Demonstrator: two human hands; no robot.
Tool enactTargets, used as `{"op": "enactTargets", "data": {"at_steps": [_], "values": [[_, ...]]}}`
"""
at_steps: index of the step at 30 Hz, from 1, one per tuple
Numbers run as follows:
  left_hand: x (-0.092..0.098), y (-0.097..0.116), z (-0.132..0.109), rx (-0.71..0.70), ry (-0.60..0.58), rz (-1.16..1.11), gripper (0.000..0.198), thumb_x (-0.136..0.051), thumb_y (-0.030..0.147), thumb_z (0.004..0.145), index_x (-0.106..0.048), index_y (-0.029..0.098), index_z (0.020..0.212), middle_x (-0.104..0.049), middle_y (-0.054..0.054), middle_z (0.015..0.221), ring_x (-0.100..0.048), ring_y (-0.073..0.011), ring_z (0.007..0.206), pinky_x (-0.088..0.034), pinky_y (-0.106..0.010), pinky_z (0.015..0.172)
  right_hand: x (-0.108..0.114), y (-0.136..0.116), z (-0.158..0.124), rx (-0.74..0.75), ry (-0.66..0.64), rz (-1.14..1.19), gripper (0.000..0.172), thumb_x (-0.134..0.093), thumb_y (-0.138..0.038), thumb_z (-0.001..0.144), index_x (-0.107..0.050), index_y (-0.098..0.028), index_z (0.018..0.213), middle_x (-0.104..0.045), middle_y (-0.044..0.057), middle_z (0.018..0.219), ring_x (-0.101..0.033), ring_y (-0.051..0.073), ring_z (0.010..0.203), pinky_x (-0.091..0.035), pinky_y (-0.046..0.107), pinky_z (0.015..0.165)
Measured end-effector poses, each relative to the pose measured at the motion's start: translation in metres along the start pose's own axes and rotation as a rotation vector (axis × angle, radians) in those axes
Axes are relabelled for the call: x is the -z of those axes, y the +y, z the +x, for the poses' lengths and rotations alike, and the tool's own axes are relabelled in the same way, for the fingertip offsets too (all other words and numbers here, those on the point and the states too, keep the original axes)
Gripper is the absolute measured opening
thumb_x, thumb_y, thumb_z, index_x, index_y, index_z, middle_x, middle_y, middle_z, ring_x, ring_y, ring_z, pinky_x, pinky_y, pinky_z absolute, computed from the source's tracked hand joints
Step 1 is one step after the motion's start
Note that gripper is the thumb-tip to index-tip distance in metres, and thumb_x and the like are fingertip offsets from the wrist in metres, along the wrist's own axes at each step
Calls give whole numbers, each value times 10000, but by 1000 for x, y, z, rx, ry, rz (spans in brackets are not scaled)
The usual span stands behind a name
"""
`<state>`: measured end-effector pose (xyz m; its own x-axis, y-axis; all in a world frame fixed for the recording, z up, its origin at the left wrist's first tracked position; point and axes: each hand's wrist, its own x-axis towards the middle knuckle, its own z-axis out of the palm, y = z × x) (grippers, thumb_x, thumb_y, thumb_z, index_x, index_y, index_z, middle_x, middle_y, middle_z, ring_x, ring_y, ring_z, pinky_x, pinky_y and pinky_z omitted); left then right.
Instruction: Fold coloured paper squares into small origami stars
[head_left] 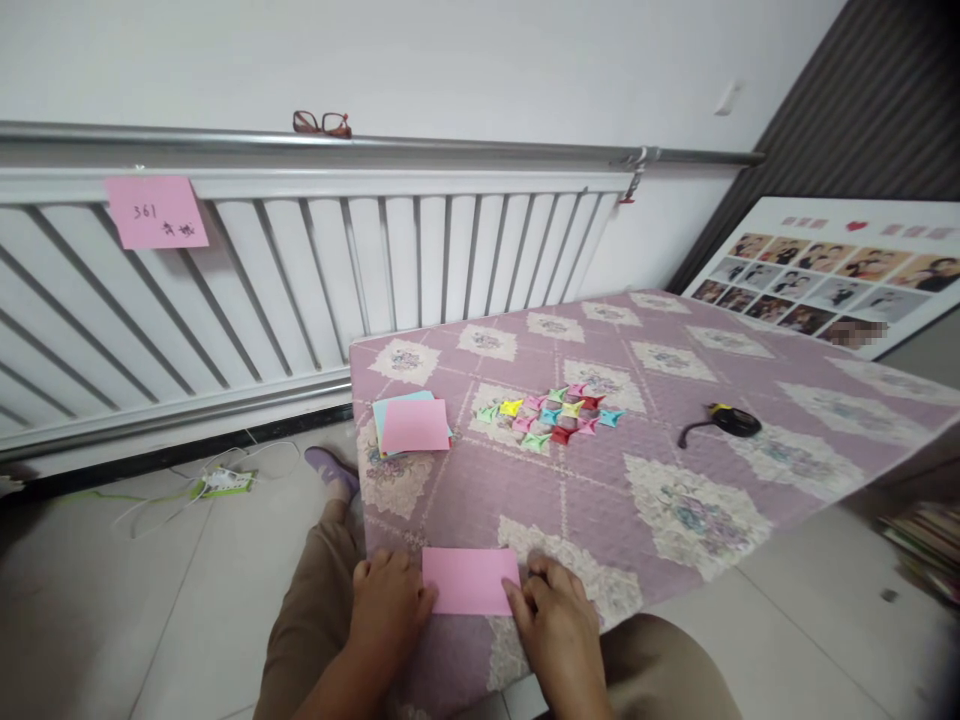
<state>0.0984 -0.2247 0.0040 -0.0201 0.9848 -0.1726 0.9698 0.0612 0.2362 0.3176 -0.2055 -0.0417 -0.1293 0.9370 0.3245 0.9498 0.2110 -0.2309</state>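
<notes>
A pink rectangle of paper (471, 582) lies at the table's near edge, between my two hands. My left hand (391, 600) is at its left side, fingers curled and the thumb at the lower left corner. On the right side, my right hand (556, 612) has its thumb over the paper's edge, with the other fingers bent on the tablecloth. Farther back sits a small stack of coloured paper sheets (415, 425), pink on top with light blue under it. Several small folded paper pieces (551, 415) in green, yellow, pink, red and blue lie in rows beside the stack.
A black object with a yellow part and a strap (735, 421) rests on the floral tablecloth (600, 500). Behind the table are a white radiator (420, 250) and a pipe holding glasses (322, 123). A power strip (227, 482) with cables is on the floor at left.
</notes>
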Motion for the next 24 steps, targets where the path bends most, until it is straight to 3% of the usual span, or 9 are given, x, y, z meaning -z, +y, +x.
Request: {"op": "enactTargets", "data": {"at_steps": [16,24], "values": [[-2,1,-3,-26,47,34,304,-420,292,890,-689,184,801,-652,-82,954,-539,-291,968,-325,-474,848,9,-6,2,-28,-27,38,214,-612,-300,837,-623,-221,638,-616,52,979,-551,223,862,-428,332,699],[-19,-9,-5,-75,211,13,154,-484,259,872,-613,195,817,-621,-39,846,-533,-244,897,-318,-436,861,13,-8,0,-50,-28,57,172,-627,-280,821,-635,-225,658,-620,49,985,-543,226,920,-414,326,729]]}}
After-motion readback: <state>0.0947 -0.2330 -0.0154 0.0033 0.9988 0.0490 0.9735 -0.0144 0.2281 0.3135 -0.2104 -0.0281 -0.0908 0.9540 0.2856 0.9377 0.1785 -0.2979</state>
